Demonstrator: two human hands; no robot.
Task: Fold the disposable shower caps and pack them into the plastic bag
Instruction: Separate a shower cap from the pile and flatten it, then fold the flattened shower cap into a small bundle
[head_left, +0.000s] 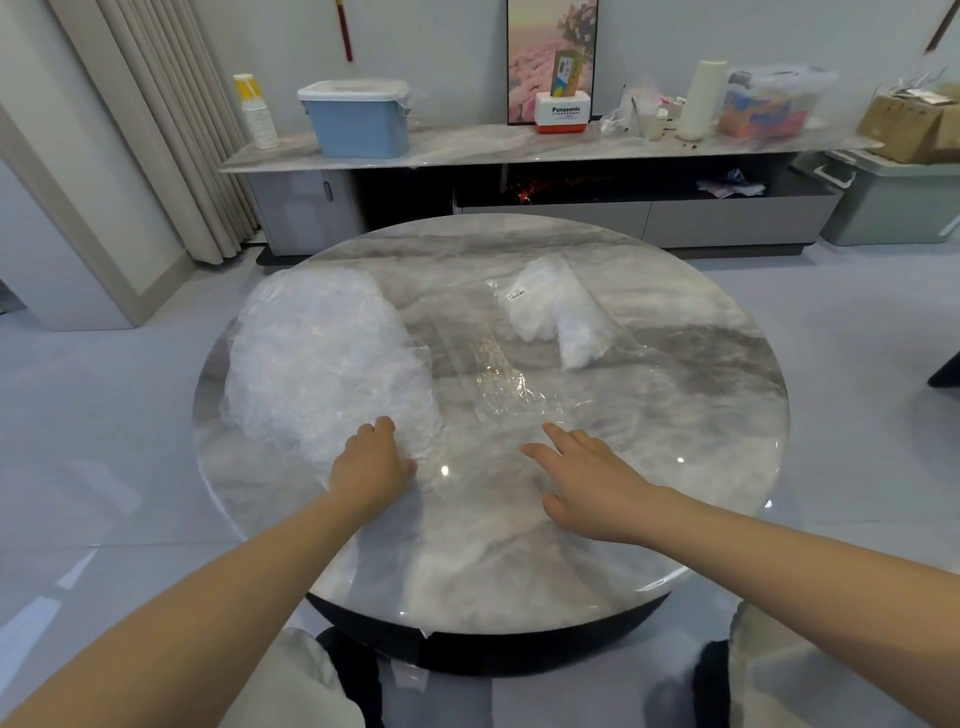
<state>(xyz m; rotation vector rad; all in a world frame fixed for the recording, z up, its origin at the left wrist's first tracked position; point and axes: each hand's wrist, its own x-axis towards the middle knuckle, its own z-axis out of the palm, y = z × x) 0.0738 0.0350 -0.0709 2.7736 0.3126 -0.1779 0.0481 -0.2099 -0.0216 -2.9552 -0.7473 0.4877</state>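
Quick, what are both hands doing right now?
Left hand: fingers curled, gripping the pile of shower caps.
Right hand: open, fingers straight, holding nothing.

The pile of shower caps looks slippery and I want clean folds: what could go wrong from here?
1. The left hand grips the near edge of the loose pile of shower caps; pulling may drag several tangled caps instead of one.
2. The pile lies close to the left rim of the round table; caps could slide off.
3. The clear plastic bag lies flat and crinkled by the open right hand; its mouth may be hard to find.
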